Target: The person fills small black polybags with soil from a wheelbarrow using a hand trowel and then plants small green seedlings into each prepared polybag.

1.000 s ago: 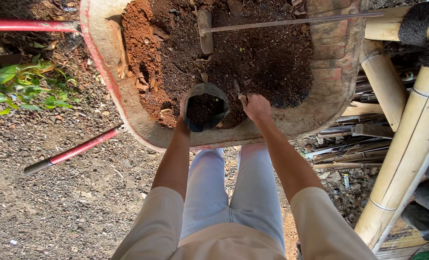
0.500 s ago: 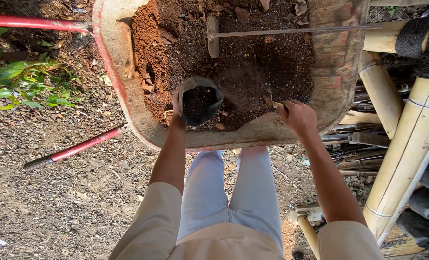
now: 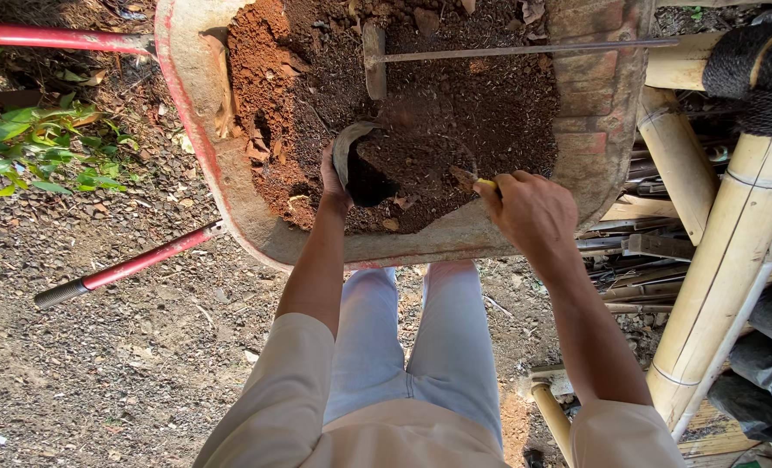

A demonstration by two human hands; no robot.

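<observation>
Person fills a small black grow bag (image 3: 364,169) from a wheelbarrow (image 3: 230,186) of soil.

Bag sits tipped on its side in the dark soil mix (image 3: 472,104), mouth toward the heap, near the barrow's front rim. Left hand (image 3: 332,173) closed on the bag's rim, holding it open. Right hand (image 3: 533,212) closed round a yellow-handled tool (image 3: 477,180), blade mostly buried in soil, kind unclear. A long-handled hoe (image 3: 377,56) lies across the mix further in. Red barrow handles (image 3: 134,264) off to the left, bamboo posts (image 3: 724,269) right, gravel ground below. Risk: soft bag rim may fold under the left-hand grip, so soil spills beside it; blade could also snag the thin plastic.
</observation>
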